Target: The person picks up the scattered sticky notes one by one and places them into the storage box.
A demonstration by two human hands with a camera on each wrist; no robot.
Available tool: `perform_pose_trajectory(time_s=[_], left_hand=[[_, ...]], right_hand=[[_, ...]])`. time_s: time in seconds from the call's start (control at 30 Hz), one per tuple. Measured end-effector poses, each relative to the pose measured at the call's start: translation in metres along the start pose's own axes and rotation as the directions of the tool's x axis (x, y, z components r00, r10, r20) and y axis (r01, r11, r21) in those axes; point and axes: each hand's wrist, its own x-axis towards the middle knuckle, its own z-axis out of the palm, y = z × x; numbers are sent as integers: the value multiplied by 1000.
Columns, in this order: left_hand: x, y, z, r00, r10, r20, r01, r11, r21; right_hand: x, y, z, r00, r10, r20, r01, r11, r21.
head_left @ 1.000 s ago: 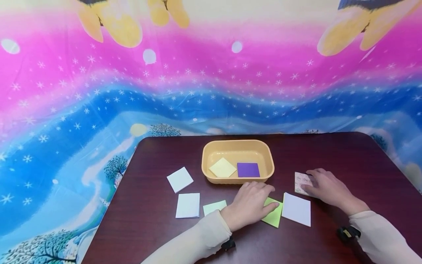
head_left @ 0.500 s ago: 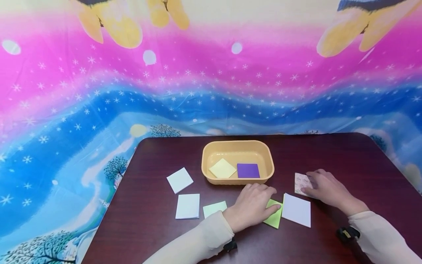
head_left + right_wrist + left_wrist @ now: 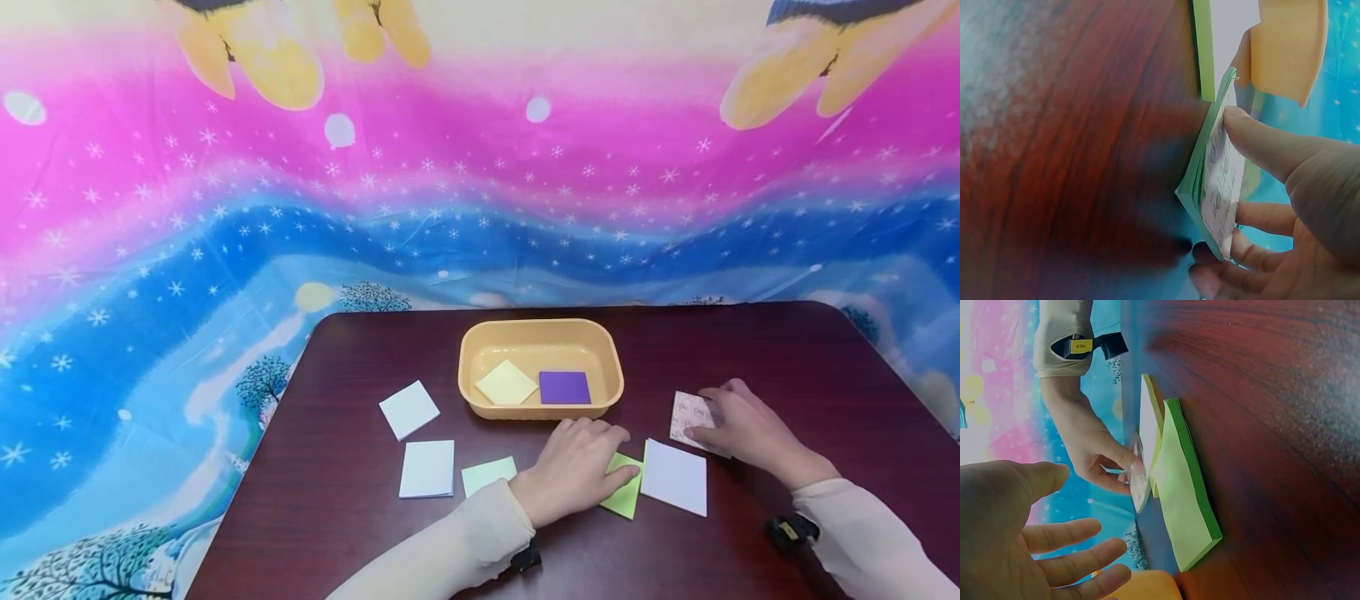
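My right hand (image 3: 753,433) grips a pink-patterned sticky note pad (image 3: 687,419) at the right of the table. In the right wrist view its thumb presses one edge and the fingers curl round the opposite side; the pad (image 3: 1219,169) is tilted and shows green page edges. My left hand (image 3: 572,471) is over a bright green note pad (image 3: 626,493), its fingers relaxed and apart. The left wrist view shows that green pad (image 3: 1186,500) on the table, with space between it and the left hand (image 3: 1035,531). A white-topped pad (image 3: 675,477) lies between the hands.
Behind the left hand stands a yellow plastic bin (image 3: 467,367) holding a pale yellow pad (image 3: 507,383) and a purple pad (image 3: 565,388). Two white pads (image 3: 409,409) and a pale green pad (image 3: 487,473) lie at left. A printed cloth (image 3: 480,225) hangs behind the table.
The patterned pad has turned slightly in my right hand, and its near right corner now shows below the thumb. My left hand has shifted a little to the right over the second.
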Motion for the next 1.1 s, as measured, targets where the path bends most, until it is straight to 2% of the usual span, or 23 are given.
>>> perform_pose_trajectory(time_s=[0.63,1.1], left_hand=[[2,-2,-1,1000,-16,22,16,1000,-2],[4,-4,-1,1000,-23,18,23,1000,-9]], right_hand=[[6,-1,-9,1000,-12,-5,12,1000,20],[0,-6,-16,998,-10,-67,13,999,43]])
